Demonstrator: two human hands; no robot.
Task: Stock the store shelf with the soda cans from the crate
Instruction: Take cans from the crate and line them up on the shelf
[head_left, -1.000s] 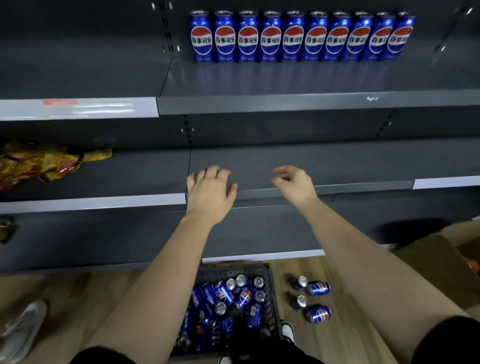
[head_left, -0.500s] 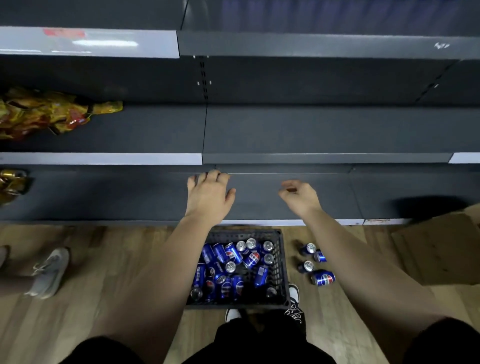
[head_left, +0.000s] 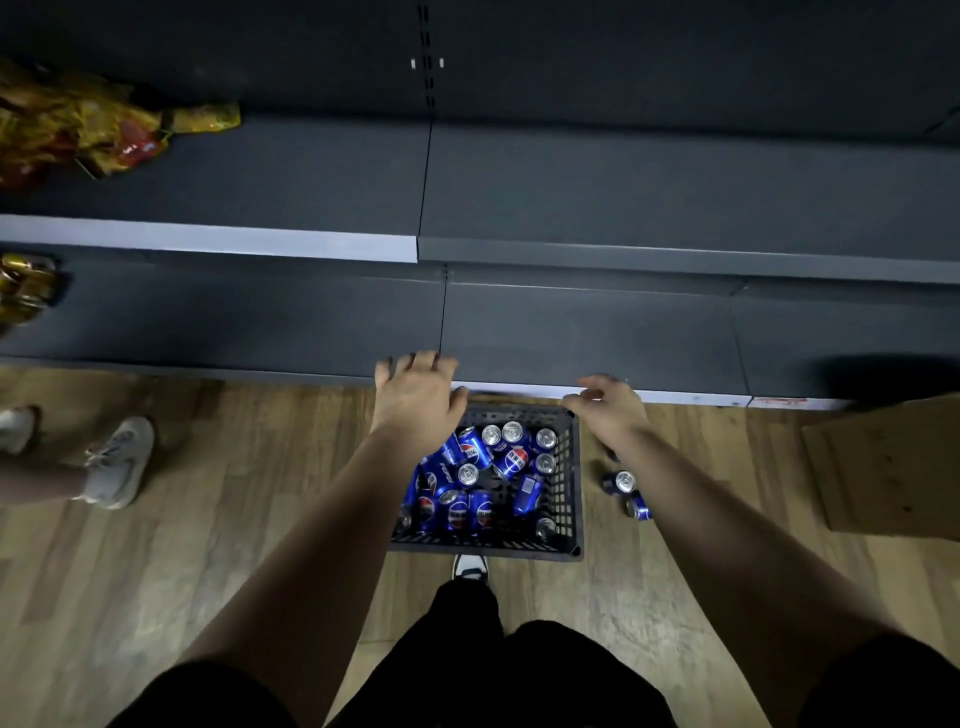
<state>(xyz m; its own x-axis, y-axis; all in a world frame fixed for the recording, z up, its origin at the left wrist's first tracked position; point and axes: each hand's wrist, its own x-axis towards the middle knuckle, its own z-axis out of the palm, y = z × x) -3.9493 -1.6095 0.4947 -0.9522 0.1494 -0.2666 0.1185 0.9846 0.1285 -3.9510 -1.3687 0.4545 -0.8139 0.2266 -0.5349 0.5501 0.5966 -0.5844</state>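
A black plastic crate (head_left: 567, 478) stands on the wooden floor below me, holding several blue soda cans (head_left: 511, 460). My left hand (head_left: 415, 397) hovers above the crate's far left corner, fingers relaxed and spread, holding nothing. My right hand (head_left: 610, 410) hangs over the crate's far right corner with loosely curled fingers, also empty. The dark grey store shelf (head_left: 597, 338) lies just beyond both hands, its lower boards bare in front of me.
Loose blue cans (head_left: 623, 483) lie on the floor right of the crate. A cardboard box (head_left: 888, 467) sits further right. Another person's white shoe (head_left: 117, 462) stands at left. Yellow snack bags (head_left: 78, 130) lie on the shelf's left end.
My view has tilted down from the upper shelf with its can row to the floor. Both empty hands have dropped from shelf height to just above the crate.
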